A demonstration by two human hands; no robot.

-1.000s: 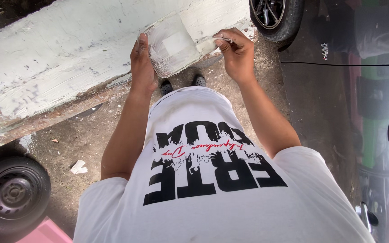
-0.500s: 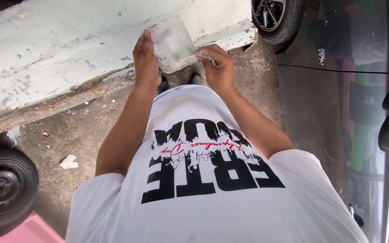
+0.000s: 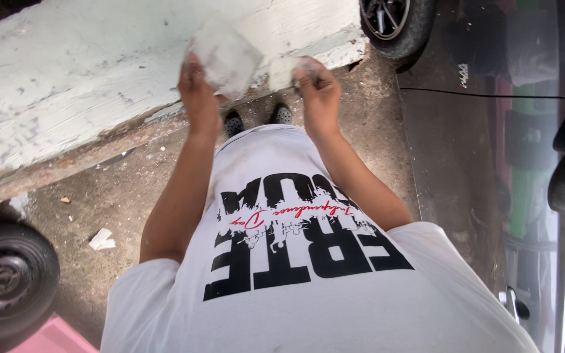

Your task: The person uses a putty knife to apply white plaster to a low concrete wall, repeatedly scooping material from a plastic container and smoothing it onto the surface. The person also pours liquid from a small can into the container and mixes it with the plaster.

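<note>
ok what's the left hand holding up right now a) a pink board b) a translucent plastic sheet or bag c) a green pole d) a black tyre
b: the left hand is raised with its fingers gripping a pale translucent plastic sheet or bag in front of the white painted slab; the tyres, pink thing and green pole are all out of hand.

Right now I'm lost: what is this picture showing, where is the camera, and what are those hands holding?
No machine here: the camera sits on a person's head, looking down past a white shirt with black lettering. The left hand holds a pale, crumpled sheet, perhaps paper or plastic. The right hand grips a smaller pale piece. Before them lies a long white surface with peeling paint. Below is dirt ground with a paper scrap; tyres show at the corners.
</note>
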